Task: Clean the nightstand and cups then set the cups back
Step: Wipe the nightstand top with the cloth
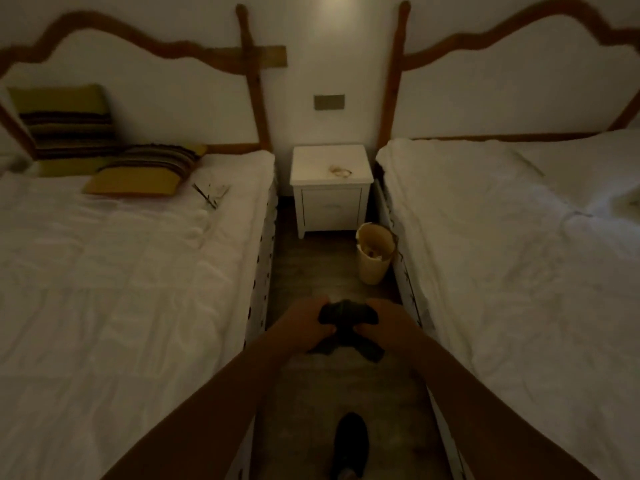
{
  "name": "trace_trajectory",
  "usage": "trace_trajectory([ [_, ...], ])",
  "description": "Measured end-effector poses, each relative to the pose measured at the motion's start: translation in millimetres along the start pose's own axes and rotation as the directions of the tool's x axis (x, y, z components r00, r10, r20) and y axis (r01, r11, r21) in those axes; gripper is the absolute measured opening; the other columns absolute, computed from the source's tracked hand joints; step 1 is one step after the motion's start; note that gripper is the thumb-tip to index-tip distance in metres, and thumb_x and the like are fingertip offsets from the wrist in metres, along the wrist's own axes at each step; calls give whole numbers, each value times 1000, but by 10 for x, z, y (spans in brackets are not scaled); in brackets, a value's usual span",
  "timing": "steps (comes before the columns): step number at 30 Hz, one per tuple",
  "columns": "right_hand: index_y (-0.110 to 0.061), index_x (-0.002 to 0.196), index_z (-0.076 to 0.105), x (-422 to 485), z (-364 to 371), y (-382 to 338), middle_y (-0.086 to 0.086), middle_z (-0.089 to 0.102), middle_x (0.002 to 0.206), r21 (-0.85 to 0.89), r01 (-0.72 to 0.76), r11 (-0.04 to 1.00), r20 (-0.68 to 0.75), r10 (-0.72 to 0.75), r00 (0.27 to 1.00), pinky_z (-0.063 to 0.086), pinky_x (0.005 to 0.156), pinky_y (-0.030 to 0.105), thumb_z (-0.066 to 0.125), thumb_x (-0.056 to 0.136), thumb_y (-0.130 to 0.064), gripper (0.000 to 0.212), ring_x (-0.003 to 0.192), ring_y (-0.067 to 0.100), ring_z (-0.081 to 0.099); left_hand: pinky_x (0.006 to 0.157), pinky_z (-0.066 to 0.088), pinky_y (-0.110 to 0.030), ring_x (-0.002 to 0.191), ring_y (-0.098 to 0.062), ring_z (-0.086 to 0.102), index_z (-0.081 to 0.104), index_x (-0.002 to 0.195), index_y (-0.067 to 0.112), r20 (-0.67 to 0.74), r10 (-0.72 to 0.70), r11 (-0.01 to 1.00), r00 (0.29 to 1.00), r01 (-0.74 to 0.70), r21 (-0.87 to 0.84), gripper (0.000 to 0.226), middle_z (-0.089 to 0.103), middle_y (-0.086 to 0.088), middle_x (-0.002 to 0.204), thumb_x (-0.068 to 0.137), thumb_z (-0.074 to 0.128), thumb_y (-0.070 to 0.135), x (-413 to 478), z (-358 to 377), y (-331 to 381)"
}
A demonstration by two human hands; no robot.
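A white nightstand stands against the far wall between two beds, with brown ring stains on its top. No cups are in view. Both my hands are held out in front of me over the floor aisle, well short of the nightstand. My left hand and my right hand each grip a dark cloth, which is bunched between them with ends hanging below.
White-sheeted beds flank the narrow aisle: the left bed with striped pillows, the right bed. A cream waste bin sits on the floor by the right bed, near the nightstand. My dark shoe is below.
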State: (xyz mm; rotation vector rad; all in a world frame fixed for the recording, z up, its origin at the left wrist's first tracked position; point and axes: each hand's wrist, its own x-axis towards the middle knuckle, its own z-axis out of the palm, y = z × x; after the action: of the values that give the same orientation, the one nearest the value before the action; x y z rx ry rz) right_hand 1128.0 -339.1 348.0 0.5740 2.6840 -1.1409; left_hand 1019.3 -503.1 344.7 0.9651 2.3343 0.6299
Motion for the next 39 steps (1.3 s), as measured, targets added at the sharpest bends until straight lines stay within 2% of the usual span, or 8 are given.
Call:
trace_trajectory([
  [9,-10,120,55,2281,-1036,-280,-2,58,101,-59,15,998,66,-11,998,39,79,27,61,86,-23,37,97,21,56,62,35,-15,67,-1,52,55,80,24,-46,-111,993,993,109,-41,12,52,11,72,90,59,31,2004,-1069,-237],
  [12,-16,104,54,3217,-1199,-347,-6,52,88,-112,80,990,98,-69,993,46,78,30,60,88,-25,19,78,9,52,58,32,-11,64,1,51,49,70,31,-75,-149,986,986,142,-92,22,51,12,70,89,60,28,2791,-1411,-513],
  [15,-18,93,54,4137,-1322,-389,-13,42,76,-182,78,980,35,-73,997,30,62,13,61,88,-28,12,67,0,41,60,35,-16,69,-5,53,49,75,28,-114,-173,974,978,153,-168,19,50,10,74,85,65,29,3610,-1772,-825],
  [18,-24,75,43,4954,-1434,-443,-16,37,69,-170,28,985,-43,-35,998,27,57,14,62,87,-26,22,61,-6,36,57,34,-16,69,-2,51,48,78,30,-91,-183,961,979,159,-225,21,52,10,76,82,69,31,4365,-2148,-1103],
  [26,-24,107,53,6787,-1686,-496,-11,54,94,23,-109,994,-91,111,990,37,69,16,61,89,-30,20,89,12,54,73,42,-21,79,-3,53,49,91,33,-73,-218,928,973,184,-325,20,50,18,82,84,67,28,5958,-2951,-1631],
  [31,-18,110,53,8215,-1606,-267,-1,58,104,67,-75,995,-102,81,991,43,81,28,61,89,-21,24,98,17,57,89,49,-36,101,-23,59,58,112,11,-83,-299,890,951,247,-385,23,62,-6,105,90,60,19,7123,-3032,-2169],
  [35,-17,103,55,9442,-1394,83,4,58,98,133,-72,989,-101,86,991,45,76,30,61,86,-14,19,91,19,56,74,39,-9,94,-12,56,57,115,10,-128,-342,871,931,263,-416,22,59,2,102,93,55,13,8162,-2961,-2708],
  [39,-17,112,56,10496,-1195,514,3,58,104,135,-61,989,-76,71,995,39,76,24,61,87,-15,26,93,14,53,66,35,-7,86,-7,54,56,112,14,-121,-411,831,903,317,-456,20,58,5,96,92,55,10,9095,-2822,-3197],
])
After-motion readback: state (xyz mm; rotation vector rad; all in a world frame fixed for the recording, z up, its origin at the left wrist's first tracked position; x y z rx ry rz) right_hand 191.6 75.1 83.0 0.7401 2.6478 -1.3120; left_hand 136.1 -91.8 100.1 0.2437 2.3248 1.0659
